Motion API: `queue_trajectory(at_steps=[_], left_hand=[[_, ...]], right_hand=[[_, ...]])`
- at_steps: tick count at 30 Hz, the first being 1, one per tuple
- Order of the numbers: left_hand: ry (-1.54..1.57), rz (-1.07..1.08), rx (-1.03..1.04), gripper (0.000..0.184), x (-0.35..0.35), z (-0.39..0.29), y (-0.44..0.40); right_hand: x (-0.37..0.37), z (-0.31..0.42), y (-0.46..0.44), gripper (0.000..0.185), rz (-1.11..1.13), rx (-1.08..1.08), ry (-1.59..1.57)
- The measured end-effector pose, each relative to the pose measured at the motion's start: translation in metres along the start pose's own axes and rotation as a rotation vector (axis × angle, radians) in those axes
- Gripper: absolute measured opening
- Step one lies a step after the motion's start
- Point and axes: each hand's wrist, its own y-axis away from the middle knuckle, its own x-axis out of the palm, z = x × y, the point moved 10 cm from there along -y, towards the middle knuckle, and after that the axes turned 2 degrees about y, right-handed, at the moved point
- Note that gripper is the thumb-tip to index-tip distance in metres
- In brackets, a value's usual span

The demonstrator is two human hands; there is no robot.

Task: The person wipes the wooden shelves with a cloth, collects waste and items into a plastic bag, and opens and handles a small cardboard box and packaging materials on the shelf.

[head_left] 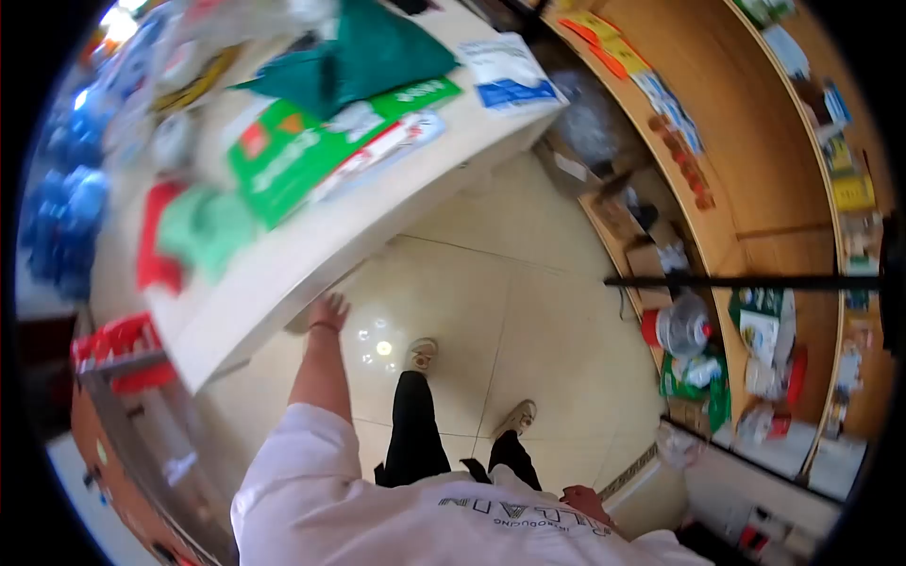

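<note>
Bench (260, 274) w/ loose pkgs on top was nearest the person's hands. L grip (327, 310) hung just beside the bench's front edge, looking wide: fingers spread, nothing seen in it. Couldn't tell if it touched the bench. R grip (585, 503) was well apart from the bench, low by the person's waist & partly hidden by the shirt (377, 524); fingers seemed curled, but couldn't tell how narrow it was or if it held sth.

Green printed pkg (278, 165) lay flat on the bench nr its front edge. Teal bag (387, 57) lay partly over it, farther in on the bench; white-&-blue pkg (510, 71) was at the bench's far end. Mint-green bag (203, 226), blurred, sat nr the bench's near corner, beside a red item (160, 236). Blue clear-plastic items (71, 217) were off the bench's outer side; stocked shelves (764, 123) stood across the tiled floor (462, 274) from the bench.

Progress, judged from this view only: L grip had no pkg & none was seen lifted off the bench, so handling looked either not yet begun or btwn steps; couldn't tell which. Nothing showed as clearly finished. Bench pkgs lay loose, no obvious order; amt left unclear.
</note>
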Motion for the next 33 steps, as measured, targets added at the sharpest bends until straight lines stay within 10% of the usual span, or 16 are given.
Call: queue_trajectory(at_steps=[9,18,21,24,27,33], left_hand=[[0.272,-0.043,-0.051,0.062,-0.029,-0.02,-0.204],[0.373,-0.029,0.161,0.072,-0.029,-0.028,-0.213],[0.112,0.075,0.268,0.075,0.041,0.046,-0.062],[0.173,0.324,-0.015,0.067,0.029,0.139,-0.09],[0.063,0.093,0.016,0.069,0.056,0.225,0.028],[-0.325,0.478,-0.228,0.05,0.088,0.422,0.126]], right_hand=[[0.064,-0.05,0.022,0.036,0.026,0.155,-0.164],[0.101,-0.094,-0.001,0.028,0.09,0.235,-0.425],[0.123,-0.113,-0.007,0.03,0.15,0.127,-0.507],[0.16,-0.173,-0.033,0.035,0.292,0.012,-0.902],[0.12,-0.178,-0.016,0.032,0.114,0.02,-0.691],[0.122,-0.245,0.002,0.032,-0.012,0.113,-0.821]])
